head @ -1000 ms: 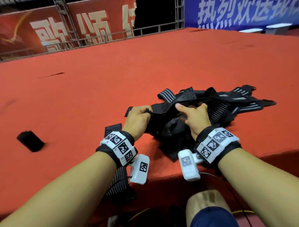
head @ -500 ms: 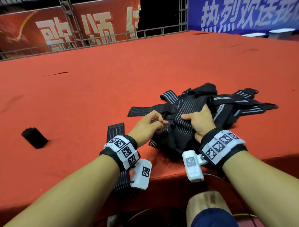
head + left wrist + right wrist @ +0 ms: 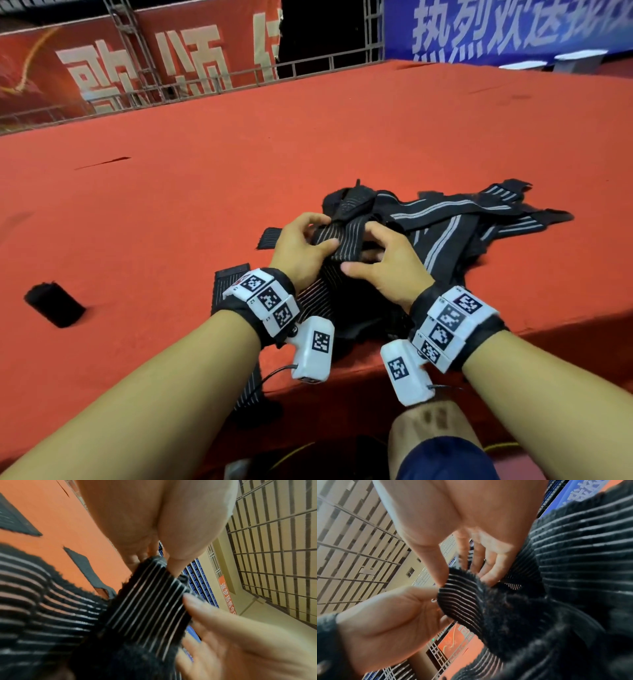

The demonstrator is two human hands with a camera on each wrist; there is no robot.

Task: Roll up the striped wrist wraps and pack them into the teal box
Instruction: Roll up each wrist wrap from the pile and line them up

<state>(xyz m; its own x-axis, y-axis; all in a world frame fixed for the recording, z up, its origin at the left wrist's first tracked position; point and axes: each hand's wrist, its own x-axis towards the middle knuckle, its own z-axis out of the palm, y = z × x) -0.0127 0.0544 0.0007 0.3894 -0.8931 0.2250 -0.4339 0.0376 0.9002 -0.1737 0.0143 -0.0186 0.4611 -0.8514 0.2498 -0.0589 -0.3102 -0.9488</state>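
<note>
Head view: big red table (image 3: pixel 308 144) filling most of the picture. At about 3 o'clock from the middle, a messy pile of striped wrist wraps (image 3: pixel 455 219), black with thin pale lines, straps crossing every way. At 9 o'clock, one small dark roll (image 3: pixel 54 304) lying alone, well apart from the pile (maybe a wrap rolled already, too dark to be sure). Another flat wrap (image 3: pixel 227 291) hanging over the near table edge at 6 o'clock, under the left wrist. No teal box anywhere in view.

Near the middle, left hand (image 3: pixel 301 248) and right hand (image 3: pixel 387 263) close together on one wrap end (image 3: pixel 337 245). Left thumb and fingers pinched on the end. Right fingers (image 3: pixel 489 573) curled round its other edge, thumb pressing in. Soft, fuzzy, stretchy-looking cloth, end folded over, start of a roll only.

Possible trouble from here: roll going loose or crooked, from springy cloth and a light pinch. Long tail caught under the other straps, so a pull may drag the whole pile along. Hanging wrap slipping off the edge from a bump of the arm. Packing still far off, most wraps unrolled.
</note>
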